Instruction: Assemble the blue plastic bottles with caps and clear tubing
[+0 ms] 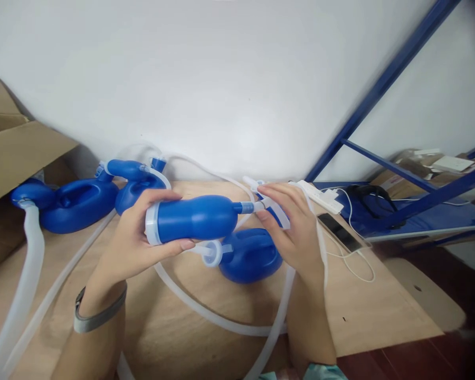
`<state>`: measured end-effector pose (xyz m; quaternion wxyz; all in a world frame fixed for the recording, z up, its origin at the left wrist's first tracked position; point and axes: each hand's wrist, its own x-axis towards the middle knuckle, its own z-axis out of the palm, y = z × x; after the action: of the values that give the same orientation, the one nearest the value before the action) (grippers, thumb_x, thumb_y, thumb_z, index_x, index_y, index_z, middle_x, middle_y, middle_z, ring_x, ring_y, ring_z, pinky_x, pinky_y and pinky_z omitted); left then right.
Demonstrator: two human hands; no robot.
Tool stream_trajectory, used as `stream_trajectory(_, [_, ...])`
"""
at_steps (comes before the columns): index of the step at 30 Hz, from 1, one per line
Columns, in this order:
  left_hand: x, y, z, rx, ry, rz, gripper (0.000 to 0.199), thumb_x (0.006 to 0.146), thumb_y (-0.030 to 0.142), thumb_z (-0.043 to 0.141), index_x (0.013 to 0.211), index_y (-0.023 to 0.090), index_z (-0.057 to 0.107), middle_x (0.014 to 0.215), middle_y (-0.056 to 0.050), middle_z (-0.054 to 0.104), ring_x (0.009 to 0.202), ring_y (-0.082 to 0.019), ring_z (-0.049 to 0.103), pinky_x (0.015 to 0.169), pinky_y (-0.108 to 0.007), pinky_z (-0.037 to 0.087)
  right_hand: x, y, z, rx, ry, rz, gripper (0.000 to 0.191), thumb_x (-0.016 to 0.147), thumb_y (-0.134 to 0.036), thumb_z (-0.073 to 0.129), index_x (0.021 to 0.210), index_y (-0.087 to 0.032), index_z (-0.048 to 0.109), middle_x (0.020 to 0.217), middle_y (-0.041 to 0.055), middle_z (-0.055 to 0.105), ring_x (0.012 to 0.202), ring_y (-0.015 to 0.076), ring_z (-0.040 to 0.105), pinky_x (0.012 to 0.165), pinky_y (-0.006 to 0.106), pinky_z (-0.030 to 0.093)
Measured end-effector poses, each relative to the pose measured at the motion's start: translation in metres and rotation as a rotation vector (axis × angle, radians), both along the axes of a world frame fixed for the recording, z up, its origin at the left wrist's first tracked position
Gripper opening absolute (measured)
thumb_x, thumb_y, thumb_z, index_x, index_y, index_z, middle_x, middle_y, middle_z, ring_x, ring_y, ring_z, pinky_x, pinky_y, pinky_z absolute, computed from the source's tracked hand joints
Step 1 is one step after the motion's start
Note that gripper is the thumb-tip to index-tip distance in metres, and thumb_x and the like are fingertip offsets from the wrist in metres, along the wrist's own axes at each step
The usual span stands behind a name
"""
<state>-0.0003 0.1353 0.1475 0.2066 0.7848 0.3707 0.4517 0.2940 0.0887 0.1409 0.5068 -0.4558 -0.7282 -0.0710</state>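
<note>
My left hand [142,237] is wrapped round the white-ringed end of a blue bottle-shaped part [198,217], which lies level above the table. At its narrow right end is a clear connector [247,207]. The fingers of my right hand [293,221] pinch the whitish tube end [263,205] at that connector. Below the held part, a blue handled container [251,256] rests on the table, with a round white cap [211,253] at its left. A white hose [217,316] curves across the wood in front of it.
More blue containers [79,203] with hoses stand at the left beside an open cardboard box [24,153]. A phone [340,232] and a white power strip [320,198] with cables lie at the right. A blue metal frame [380,89] rises behind the table [372,311].
</note>
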Motion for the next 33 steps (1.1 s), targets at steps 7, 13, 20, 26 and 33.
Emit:
stream_trajectory(7, [-0.005,-0.002,0.000,-0.021,0.005,-0.056,0.054,0.078,0.051,0.089,0.124,0.035,0.065,0.120,0.001,0.073,0.108,-0.029,0.071,0.093,-0.042,0.058,0.004,0.003,-0.002,-0.073,-0.087,0.055,0.029,0.113,-0.034,0.043,0.102,-0.027,0.069,0.097,0.0016,0.078,0.099,0.0227,0.072,0.117,0.052,0.039])
stream_trajectory(13, [-0.006,0.003,-0.006,0.144,0.068,-0.085,0.060,0.078,0.062,0.087,0.126,0.035,0.065,0.116,0.000,0.074,0.101,-0.028,0.075,0.086,-0.040,0.063,0.009,0.000,0.002,-0.103,-0.145,0.195,0.022,0.111,-0.038,0.052,0.103,-0.024,0.068,0.090,0.0007,0.075,0.086,0.0198,0.069,0.109,0.046,0.042])
stream_trajectory(20, [-0.004,0.007,-0.008,0.312,0.162,-0.096,0.055,0.087,0.063,0.080,0.127,0.030,0.062,0.111,-0.002,0.075,0.093,-0.023,0.076,0.078,-0.034,0.063,0.012,-0.004,0.003,-0.110,-0.186,0.202,0.022,0.110,-0.039,0.055,0.102,-0.022,0.067,0.085,0.0007,0.072,0.079,0.0190,0.061,0.088,0.040,0.041])
stream_trajectory(26, [0.004,-0.002,-0.006,0.222,0.158,0.028,0.055,0.081,0.069,0.078,0.122,0.035,0.063,0.101,0.001,0.077,0.080,-0.026,0.076,0.065,-0.038,0.062,0.013,0.000,0.000,-0.033,-0.184,0.187,0.020,0.110,-0.038,0.054,0.107,-0.022,0.067,0.088,0.0023,0.073,0.080,0.0197,0.061,0.087,0.041,0.042])
stream_trajectory(33, [-0.004,0.002,-0.007,0.244,0.136,-0.063,0.055,0.084,0.055,0.085,0.132,0.040,0.063,0.113,-0.002,0.076,0.096,-0.030,0.076,0.078,-0.045,0.065,0.007,-0.001,0.000,-0.008,-0.265,0.079,0.025,0.105,-0.045,0.063,0.114,-0.023,0.069,0.115,0.0107,0.073,0.107,0.0272,0.066,0.095,0.045,0.048])
